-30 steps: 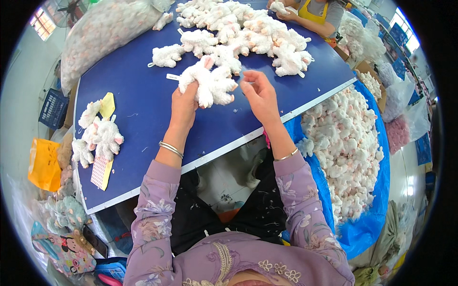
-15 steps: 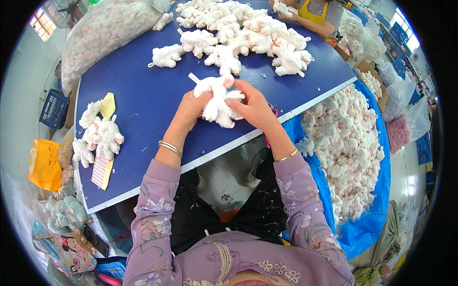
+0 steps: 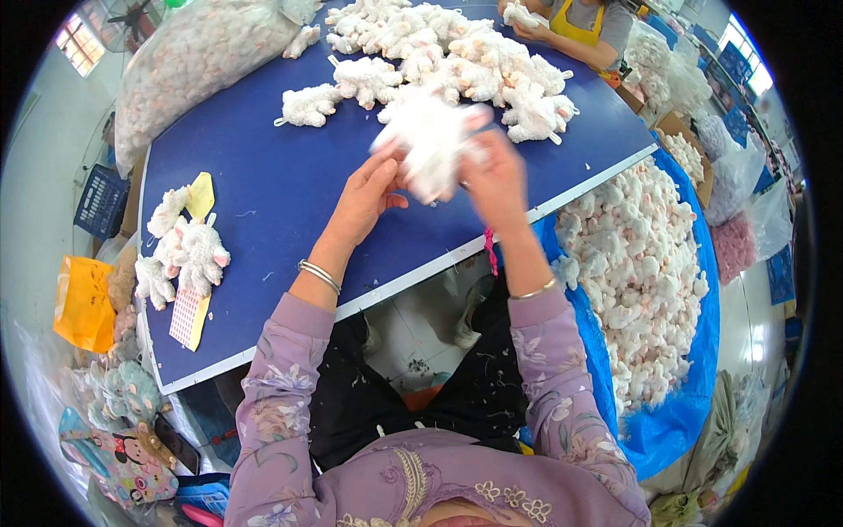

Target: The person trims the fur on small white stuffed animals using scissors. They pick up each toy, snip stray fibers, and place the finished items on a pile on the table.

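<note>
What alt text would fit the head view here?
Over a blue table, the person's left hand and right hand hold a motion-blurred white plush toy. More white plush toys are heaped beyond, and others fill a blue bag at right.

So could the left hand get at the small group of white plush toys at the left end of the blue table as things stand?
Probably yes. The left hand is on the blurred white plush toy that both hands hold, so it would have to let go first. Bare blue table lies between it and the small group of plush toys, with nothing blocking.
</note>
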`<action>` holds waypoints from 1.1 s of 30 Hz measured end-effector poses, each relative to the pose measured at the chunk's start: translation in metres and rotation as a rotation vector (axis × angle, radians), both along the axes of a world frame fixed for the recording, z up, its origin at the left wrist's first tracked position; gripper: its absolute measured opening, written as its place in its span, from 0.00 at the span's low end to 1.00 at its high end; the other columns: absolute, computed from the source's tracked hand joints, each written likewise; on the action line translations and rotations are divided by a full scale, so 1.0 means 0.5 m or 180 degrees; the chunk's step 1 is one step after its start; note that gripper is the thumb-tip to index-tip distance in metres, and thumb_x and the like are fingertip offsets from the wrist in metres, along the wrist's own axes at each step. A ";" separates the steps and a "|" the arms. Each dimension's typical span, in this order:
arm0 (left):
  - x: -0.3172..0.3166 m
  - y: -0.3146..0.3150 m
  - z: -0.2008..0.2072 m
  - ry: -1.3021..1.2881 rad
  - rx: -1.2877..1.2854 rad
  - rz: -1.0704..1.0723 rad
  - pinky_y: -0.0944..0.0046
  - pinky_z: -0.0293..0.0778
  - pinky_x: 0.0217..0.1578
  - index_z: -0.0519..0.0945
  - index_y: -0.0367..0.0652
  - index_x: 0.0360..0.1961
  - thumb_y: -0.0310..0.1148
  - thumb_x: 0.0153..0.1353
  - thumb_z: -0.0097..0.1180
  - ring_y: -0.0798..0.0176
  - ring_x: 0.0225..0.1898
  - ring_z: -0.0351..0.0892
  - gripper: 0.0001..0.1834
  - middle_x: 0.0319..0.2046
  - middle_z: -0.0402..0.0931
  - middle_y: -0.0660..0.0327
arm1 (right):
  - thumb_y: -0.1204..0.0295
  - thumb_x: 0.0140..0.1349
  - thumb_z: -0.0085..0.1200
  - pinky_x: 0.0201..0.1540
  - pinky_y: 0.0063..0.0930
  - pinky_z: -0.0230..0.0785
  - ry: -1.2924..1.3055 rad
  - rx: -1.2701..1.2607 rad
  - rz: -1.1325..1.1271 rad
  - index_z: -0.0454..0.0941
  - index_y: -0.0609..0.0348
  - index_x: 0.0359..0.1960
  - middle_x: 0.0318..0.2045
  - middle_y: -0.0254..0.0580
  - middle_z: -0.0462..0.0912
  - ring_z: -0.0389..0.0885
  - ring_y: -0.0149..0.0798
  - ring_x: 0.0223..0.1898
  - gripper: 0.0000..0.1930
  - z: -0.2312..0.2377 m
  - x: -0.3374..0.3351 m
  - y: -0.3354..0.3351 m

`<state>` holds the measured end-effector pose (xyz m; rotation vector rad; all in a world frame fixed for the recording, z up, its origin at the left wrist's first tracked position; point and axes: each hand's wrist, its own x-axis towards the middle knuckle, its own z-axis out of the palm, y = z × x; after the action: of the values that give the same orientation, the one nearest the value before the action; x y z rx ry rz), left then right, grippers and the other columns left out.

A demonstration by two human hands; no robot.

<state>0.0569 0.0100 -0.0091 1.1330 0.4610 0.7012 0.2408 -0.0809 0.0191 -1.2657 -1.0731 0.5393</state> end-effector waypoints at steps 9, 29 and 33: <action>0.130 0.095 -0.009 0.1899 0.4130 0.1978 0.56 0.71 0.50 0.74 0.41 0.53 0.40 0.54 0.60 0.54 0.46 0.75 0.26 0.45 0.77 0.54 | 0.65 0.66 0.47 0.31 0.25 0.72 0.1711 0.1139 0.0436 0.73 0.63 0.47 0.34 0.46 0.82 0.78 0.33 0.26 0.14 0.035 0.134 -0.002; -0.015 -0.023 0.000 -0.0007 0.0287 -0.0397 0.68 0.72 0.46 0.67 0.40 0.55 0.27 0.62 0.53 0.68 0.45 0.76 0.20 0.45 0.76 0.62 | 0.72 0.62 0.55 0.29 0.21 0.69 0.1150 -0.0262 0.1226 0.68 0.65 0.52 0.35 0.40 0.79 0.75 0.26 0.27 0.19 -0.012 -0.035 0.025; -0.025 -0.029 0.006 -0.0488 -0.0270 -0.0854 0.63 0.70 0.52 0.65 0.41 0.60 0.30 0.61 0.57 0.65 0.51 0.74 0.27 0.50 0.74 0.62 | 0.77 0.62 0.51 0.33 0.18 0.69 0.0128 -0.0181 0.0803 0.72 0.65 0.44 0.32 0.36 0.79 0.75 0.22 0.31 0.10 -0.043 -0.024 0.037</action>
<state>0.0443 -0.0047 -0.0060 1.0291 0.2016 0.5239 0.2289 -0.0626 -0.0026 -1.1700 -1.1985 0.7881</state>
